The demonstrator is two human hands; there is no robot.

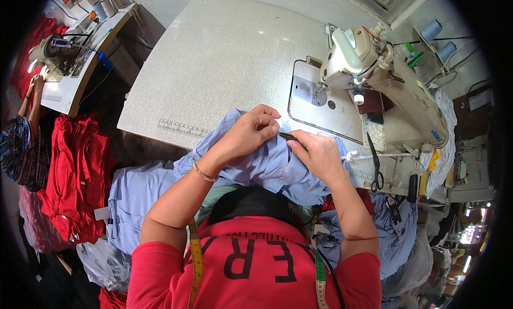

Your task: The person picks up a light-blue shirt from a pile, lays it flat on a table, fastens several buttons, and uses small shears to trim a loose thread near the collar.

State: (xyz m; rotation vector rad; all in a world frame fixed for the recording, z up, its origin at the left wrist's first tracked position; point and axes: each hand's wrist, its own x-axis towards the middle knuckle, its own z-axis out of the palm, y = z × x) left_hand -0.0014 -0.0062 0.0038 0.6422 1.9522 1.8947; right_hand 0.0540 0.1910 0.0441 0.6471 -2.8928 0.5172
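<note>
A light blue buttoned shirt (286, 170) lies bunched over my lap and the front edge of the sewing table. My left hand (251, 131) pinches a fold of it, thumb against the fingers. Close on its right, my right hand (319, 153) is closed around a slim dark pointed tool (287, 135), its tip by my left fingertips. Most of this tool is hidden in the palm, so I cannot tell its exact kind. Black-handled scissors (375, 162) rest near the table edge, right of my right hand.
A sewing machine (385, 68) stands on the table (214, 58) at the right, with blue thread spools (430, 30) behind it. Red garments (75, 175) and more blue shirts (141, 197) are piled at the left. Another person's hands (36, 84) work at a second machine (56, 52).
</note>
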